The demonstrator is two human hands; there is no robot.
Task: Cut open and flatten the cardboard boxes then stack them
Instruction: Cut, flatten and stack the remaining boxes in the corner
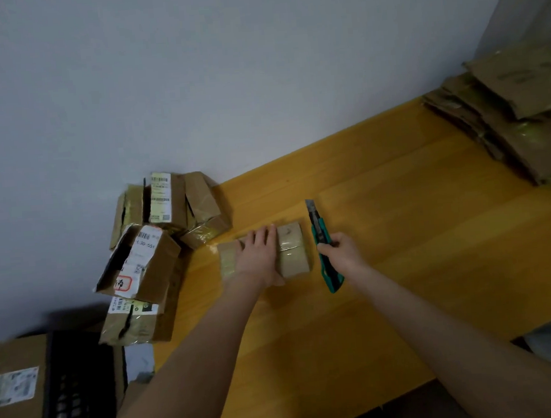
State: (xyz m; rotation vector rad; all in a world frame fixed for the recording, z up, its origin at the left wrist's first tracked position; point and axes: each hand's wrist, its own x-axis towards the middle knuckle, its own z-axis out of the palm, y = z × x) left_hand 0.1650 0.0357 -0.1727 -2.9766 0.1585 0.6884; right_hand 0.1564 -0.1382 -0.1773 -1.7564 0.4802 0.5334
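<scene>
Left hand [259,254] flat on taped box [292,253] — right hand [343,253] round green knife [319,235], blade [310,206] toward wall [224,81].

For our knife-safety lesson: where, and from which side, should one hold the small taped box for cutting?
Press the box on its left half from above, palm flat, as the left hand does: it lies flat on the table, and the knife in the right hand is at its right end.

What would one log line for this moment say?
left hand: rests on taped box | right hand: grips green utility knife beside box, blade out | flattened stack: far right | box pile: left
</scene>
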